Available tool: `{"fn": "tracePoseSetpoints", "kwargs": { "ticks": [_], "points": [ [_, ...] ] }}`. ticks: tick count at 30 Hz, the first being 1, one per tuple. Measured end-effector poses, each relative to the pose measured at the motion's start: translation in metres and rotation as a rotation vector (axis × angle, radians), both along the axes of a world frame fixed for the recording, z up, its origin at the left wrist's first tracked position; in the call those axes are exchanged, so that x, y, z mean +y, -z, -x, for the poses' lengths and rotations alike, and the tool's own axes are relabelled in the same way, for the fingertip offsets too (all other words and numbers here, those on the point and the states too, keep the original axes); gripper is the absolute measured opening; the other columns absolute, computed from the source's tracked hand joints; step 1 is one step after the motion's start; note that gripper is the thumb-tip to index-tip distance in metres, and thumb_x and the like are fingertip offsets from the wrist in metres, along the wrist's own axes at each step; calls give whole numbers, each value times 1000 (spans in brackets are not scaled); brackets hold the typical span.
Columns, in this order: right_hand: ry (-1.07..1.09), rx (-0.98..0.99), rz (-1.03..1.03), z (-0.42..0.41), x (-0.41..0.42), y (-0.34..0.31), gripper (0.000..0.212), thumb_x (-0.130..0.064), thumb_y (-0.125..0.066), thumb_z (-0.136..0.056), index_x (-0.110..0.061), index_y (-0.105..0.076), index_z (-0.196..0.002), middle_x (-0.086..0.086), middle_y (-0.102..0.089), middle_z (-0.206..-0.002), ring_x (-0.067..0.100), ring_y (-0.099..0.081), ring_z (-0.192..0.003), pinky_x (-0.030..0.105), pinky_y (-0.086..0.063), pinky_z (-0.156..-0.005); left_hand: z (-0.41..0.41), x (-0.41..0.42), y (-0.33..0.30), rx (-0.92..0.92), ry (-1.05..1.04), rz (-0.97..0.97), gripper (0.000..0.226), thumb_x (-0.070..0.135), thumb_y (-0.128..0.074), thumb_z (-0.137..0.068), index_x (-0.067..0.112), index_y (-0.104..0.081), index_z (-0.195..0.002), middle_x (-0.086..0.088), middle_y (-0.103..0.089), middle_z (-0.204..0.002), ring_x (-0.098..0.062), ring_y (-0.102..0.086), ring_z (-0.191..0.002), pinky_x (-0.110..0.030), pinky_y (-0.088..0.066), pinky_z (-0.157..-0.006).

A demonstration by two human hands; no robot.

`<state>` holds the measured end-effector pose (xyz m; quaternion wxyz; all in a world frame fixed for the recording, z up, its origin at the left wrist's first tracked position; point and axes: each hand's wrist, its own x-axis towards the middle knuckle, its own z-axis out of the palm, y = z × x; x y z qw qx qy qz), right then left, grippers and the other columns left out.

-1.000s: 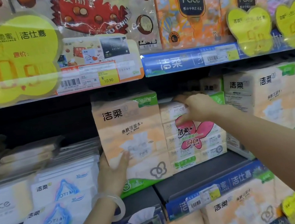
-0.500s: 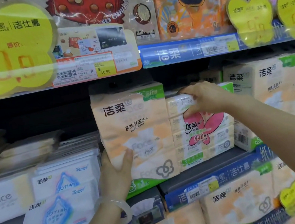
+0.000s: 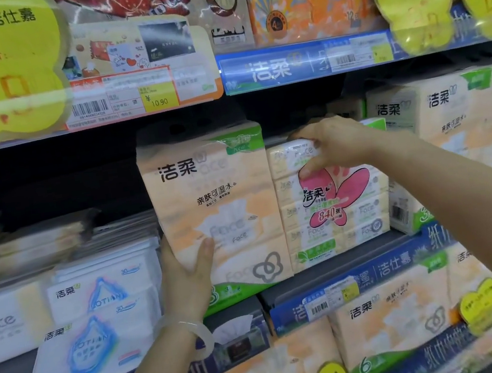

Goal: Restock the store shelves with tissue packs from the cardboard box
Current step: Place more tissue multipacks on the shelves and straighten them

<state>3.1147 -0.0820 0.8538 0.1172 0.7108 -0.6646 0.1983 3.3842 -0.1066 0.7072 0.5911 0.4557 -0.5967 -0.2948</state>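
Tissue pack (image 3: 213,210) upright, front outward, in left hand (image 3: 188,276) grip; right hand (image 3: 336,142) pinching stacked pack (image 3: 332,205)

Left arm rises from 6 o'clock toward 12, a pale bangle (image 3: 196,335) on the wrist. Left hand (image 3: 188,276) upright, palm cupped, thumb spread toward 1 o'clock, fingers out of sight. Right arm enters from 4 o'clock, stretched toward 10. Right hand (image 3: 332,142) palm down, fingers curled over, thumb pinching underneath.
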Motion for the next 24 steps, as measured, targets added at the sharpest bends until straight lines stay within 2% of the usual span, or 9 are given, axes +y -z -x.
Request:
{"fn": "tracePoseSetpoints", "kwargs": {
  "ticks": [3,7,9,12,14,17,22,24],
  "points": [
    [8,4,-27,1,0,-3,68,-50,-77,-67,-28,-54,-127,2,-66,-105,15,-52,-86,33,-44,-83,0,2,1,19,8,24,46,36,-63,-84,29,-44,-126,5,-59,-116,-16,-56,-106,-30,-39,-90],
    [-18,17,-36,1,0,-4,62,-48,-77,-67,-27,-56,-122,-2,-62,-100,24,-65,-84,28,-40,-73,2,5,2,39,20,41,48,34,-63,-84,28,-43,-127,5,-58,-119,-15,-55,-109,-29,-38,-92],
    [0,38,-39,-1,1,-5,61,-50,-76,-68,-27,-55,-121,-5,-57,-93,27,-67,-85,28,-40,-73,3,5,2,35,10,46,51,34,-63,-84,28,-40,-130,7,-57,-119,-14,-54,-107,-27,-37,-89],
    [-2,45,-38,-3,2,-5,64,-54,-75,-66,-26,-55,-120,-6,-54,-90,27,-66,-85,31,-47,-76,5,6,1,38,6,31,51,32,-63,-84,27,-40,-130,7,-57,-117,-13,-54,-103,-26,-36,-87],
    [6,54,-29,-5,4,-3,69,-54,-74,-68,-26,-53,-127,-2,-55,-98,26,-59,-94,35,-48,-84,5,7,1,38,8,17,53,32,-62,-85,25,-39,-132,7,-56,-117,-13,-53,-103,-27,-36,-88],
    [75,127,-47,-7,4,1,81,-56,-68,-74,-25,-37,-142,9,-54,-124,32,-44,-119,41,-37,-99,3,7,0,23,19,1,54,36,-61,-85,26,-37,-133,6,-55,-120,-14,-51,-106,-27,-35,-89],
    [106,115,-66,-9,9,-1,96,-61,-67,-72,-28,-21,-149,11,-42,-142,34,-35,-132,50,-19,-114,0,6,-6,-17,32,-29,55,36,-61,-86,22,-37,-133,1,-55,-123,-20,-52,-112,-28,-36,-92],
    [89,110,-44,-10,12,1,104,-63,-69,-68,-29,-15,-150,11,-38,-144,34,-31,-135,53,-11,-116,-1,7,-8,-18,27,-30,65,33,-64,-84,21,-30,-138,-1,-53,-127,-20,-51,-116,-28,-36,-94]
  ]
}}
